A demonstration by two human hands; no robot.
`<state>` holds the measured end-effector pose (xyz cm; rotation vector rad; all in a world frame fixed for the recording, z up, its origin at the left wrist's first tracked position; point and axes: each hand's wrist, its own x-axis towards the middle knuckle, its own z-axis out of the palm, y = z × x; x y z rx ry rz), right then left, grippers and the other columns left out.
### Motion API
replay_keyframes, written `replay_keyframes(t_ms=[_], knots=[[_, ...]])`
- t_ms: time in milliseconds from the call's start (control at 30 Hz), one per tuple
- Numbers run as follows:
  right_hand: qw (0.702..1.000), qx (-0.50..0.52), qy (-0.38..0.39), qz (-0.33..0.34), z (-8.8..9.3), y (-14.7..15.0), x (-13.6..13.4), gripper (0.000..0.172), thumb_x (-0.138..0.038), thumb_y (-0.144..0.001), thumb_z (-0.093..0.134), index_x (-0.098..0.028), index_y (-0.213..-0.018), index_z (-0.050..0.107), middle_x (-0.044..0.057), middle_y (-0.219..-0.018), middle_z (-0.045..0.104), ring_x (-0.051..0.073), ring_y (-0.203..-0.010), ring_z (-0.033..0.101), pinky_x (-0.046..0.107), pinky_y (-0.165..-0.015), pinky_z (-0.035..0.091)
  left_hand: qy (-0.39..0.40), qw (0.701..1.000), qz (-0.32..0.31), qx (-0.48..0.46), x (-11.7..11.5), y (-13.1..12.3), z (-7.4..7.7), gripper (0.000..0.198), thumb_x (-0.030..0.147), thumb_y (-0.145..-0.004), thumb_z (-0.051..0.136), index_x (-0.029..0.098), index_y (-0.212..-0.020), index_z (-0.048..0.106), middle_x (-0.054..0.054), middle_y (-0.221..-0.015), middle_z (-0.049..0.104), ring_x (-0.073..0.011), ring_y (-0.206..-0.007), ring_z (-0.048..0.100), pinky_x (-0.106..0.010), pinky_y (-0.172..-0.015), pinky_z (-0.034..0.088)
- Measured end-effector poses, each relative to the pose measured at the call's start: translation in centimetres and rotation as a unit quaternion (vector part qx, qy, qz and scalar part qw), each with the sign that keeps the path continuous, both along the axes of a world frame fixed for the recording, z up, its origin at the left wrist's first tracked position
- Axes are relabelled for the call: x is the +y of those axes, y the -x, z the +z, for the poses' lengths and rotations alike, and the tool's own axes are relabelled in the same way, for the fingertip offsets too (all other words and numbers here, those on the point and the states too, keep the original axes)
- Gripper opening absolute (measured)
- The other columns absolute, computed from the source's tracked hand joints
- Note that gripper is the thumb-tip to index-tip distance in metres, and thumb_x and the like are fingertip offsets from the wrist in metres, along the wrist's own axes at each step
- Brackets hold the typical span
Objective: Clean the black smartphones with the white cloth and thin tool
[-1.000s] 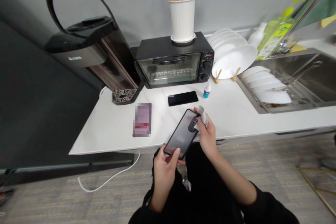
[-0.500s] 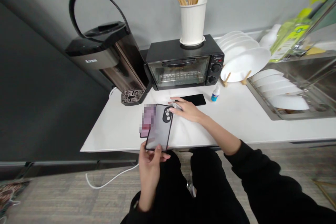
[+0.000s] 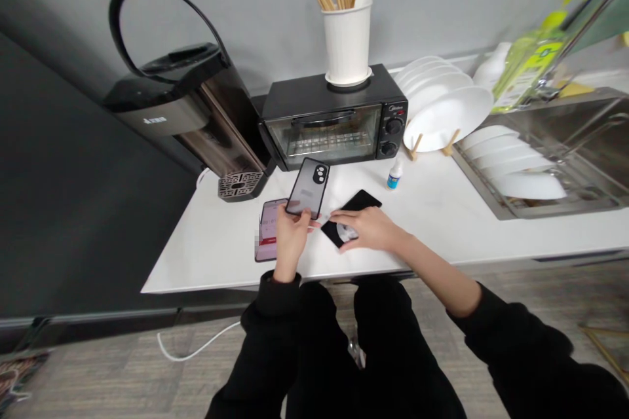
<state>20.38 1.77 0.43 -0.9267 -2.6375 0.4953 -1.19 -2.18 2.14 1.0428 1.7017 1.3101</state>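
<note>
My left hand [image 3: 293, 228] pinches the lower end of a translucent phone case [image 3: 308, 186] with a black frame and a black camera surround. The case is held raised above the counter, its camera end pointing away from me. On its right, my right hand [image 3: 368, 229] grips a black phone [image 3: 362, 201] across its near half, fingers on one edge and thumb on the other. A crumpled whitish piece [image 3: 346, 232], perhaps a wipe, lies between this hand and the phone. Beside my left hand, a second phone [image 3: 269, 236] with a lit pinkish screen rests on the counter, partly covered.
A small white bottle [image 3: 394, 175] with a blue label stands on the white counter [image 3: 196, 255]. Behind are a water dispenser [image 3: 196, 105], a toaster oven [image 3: 334, 124] and a chopstick holder [image 3: 346, 39]. White plates [image 3: 449, 118] and a sink [image 3: 501, 206] lie to the right.
The case has moved away from me in my left hand. My right hand has come nearer with the whitish piece and grips the black phone, which has shifted closer and turned diagonally.
</note>
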Motion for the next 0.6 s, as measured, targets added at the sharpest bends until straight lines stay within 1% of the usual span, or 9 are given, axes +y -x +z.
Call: replay_keyframes(t_ms=[100, 167, 233, 300, 367, 400, 467, 533, 600], knots=[[0.997, 0.044, 0.026, 0.053, -0.2, -2.1, -2.4, 0.076, -0.063, -0.08, 0.085, -0.033, -0.146, 0.064, 0.006, -0.151, 0.064, 0.029, -0.117, 0.076, 0.033, -0.092, 0.057, 0.037, 0.997, -0.037, 0.048, 2.1, -1.7, -1.0, 0.033, 0.034, -0.091, 0.069, 0.02, -0.108, 0.044, -0.006, -0.085, 0.077, -0.0159, -0.055, 0.074, -0.02, -0.047, 0.048], [0.995, 0.068, 0.038, 0.067, -0.5, -3.3, -3.6, 0.074, -0.062, -0.081, 0.085, -0.034, -0.146, 0.065, 0.006, -0.149, 0.065, 0.029, -0.113, 0.077, 0.034, -0.093, 0.057, 0.052, 0.995, -0.05, 0.064, 2.7, -2.8, -1.5, 0.032, 0.036, -0.092, 0.069, 0.02, -0.106, 0.045, -0.007, -0.087, 0.077, -0.0144, -0.051, 0.072, -0.02, -0.046, 0.046], [0.994, 0.068, 0.036, 0.075, -0.7, -4.2, -4.3, 0.072, -0.061, -0.083, 0.082, -0.034, -0.147, 0.063, 0.006, -0.15, 0.065, 0.029, -0.11, 0.078, 0.037, -0.094, 0.057, 0.059, 0.993, -0.064, 0.083, 2.8, -3.7, -1.8, 0.034, 0.042, -0.094, 0.069, 0.02, -0.105, 0.046, -0.005, -0.082, 0.077, -0.0138, -0.048, 0.069, -0.021, -0.046, 0.046], [0.995, 0.051, 0.034, 0.078, -0.8, -4.7, -4.8, 0.071, -0.06, -0.085, 0.081, -0.033, -0.149, 0.062, 0.006, -0.151, 0.064, 0.03, -0.107, 0.078, 0.039, -0.094, 0.057, 0.061, 0.989, -0.075, 0.11, 2.5, -4.0, -1.8, 0.035, 0.048, -0.095, 0.068, 0.02, -0.104, 0.049, -0.004, -0.075, 0.076, -0.0167, -0.05, 0.069, -0.024, -0.051, 0.048], [0.995, 0.047, 0.042, 0.075, -0.7, -5.1, -5.2, 0.071, -0.059, -0.086, 0.081, -0.033, -0.15, 0.061, 0.007, -0.153, 0.061, 0.03, -0.106, 0.078, 0.04, -0.094, 0.058, 0.067, 0.98, -0.071, 0.175, 2.2, -4.0, -1.5, 0.036, 0.05, -0.095, 0.07, 0.019, -0.104, 0.053, -0.008, -0.075, 0.076, -0.0244, -0.064, 0.075, -0.028, -0.061, 0.051], [0.995, 0.055, 0.052, 0.071, -0.6, -5.2, -5.5, 0.071, -0.058, -0.085, 0.082, -0.034, -0.149, 0.062, 0.006, -0.154, 0.06, 0.03, -0.106, 0.078, 0.039, -0.093, 0.058, 0.077, 0.967, -0.069, 0.232, 2.0, -3.8, -1.2, 0.038, 0.051, -0.094, 0.07, 0.018, -0.106, 0.056, -0.012, -0.078, 0.077, -0.0292, -0.075, 0.078, -0.031, -0.066, 0.053], [0.992, 0.084, 0.077, 0.055, -0.4, -5.7, -6.1, 0.072, -0.059, -0.083, 0.083, -0.036, -0.148, 0.063, 0.005, -0.155, 0.06, 0.029, -0.108, 0.078, 0.038, -0.091, 0.059, 0.11, 0.918, -0.069, 0.375, 1.7, -3.6, -0.5, 0.049, 0.059, -0.095, 0.068, 0.014, -0.113, 0.06, -0.019, -0.087, 0.078, -0.0372, -0.092, 0.078, -0.036, -0.074, 0.055], [0.987, 0.124, 0.101, 0.019, -0.2, -6.6, -7.0, 0.07, -0.06, -0.083, 0.083, -0.039, -0.147, 0.063, 0.003, -0.155, 0.06, 0.03, -0.115, 0.076, 0.039, -0.092, 0.06, 0.128, 0.858, -0.068, 0.492, 0.9, -3.6, 0.3, 0.067, 0.067, -0.096, 0.061, 0.008, -0.128, 0.057, -0.024, -0.095, 0.077, -0.0408, -0.096, 0.078, -0.039, -0.076, 0.056], [0.975, 0.186, 0.116, -0.047, -0.3, -7.7, -8.1, 0.064, -0.06, -0.086, 0.081, -0.038, -0.144, 0.065, 0.003, -0.149, 0.066, 0.03, -0.119, 0.074, 0.041, -0.098, 0.058, 0.101, 0.835, -0.066, 0.538, -0.7, -4.3, 0.8, 0.077, 0.069, -0.098, 0.055, 0.006, -0.142, 0.05, -0.026, -0.109, 0.075, -0.041, -0.098, 0.077, -0.042, -0.077, 0.058]])
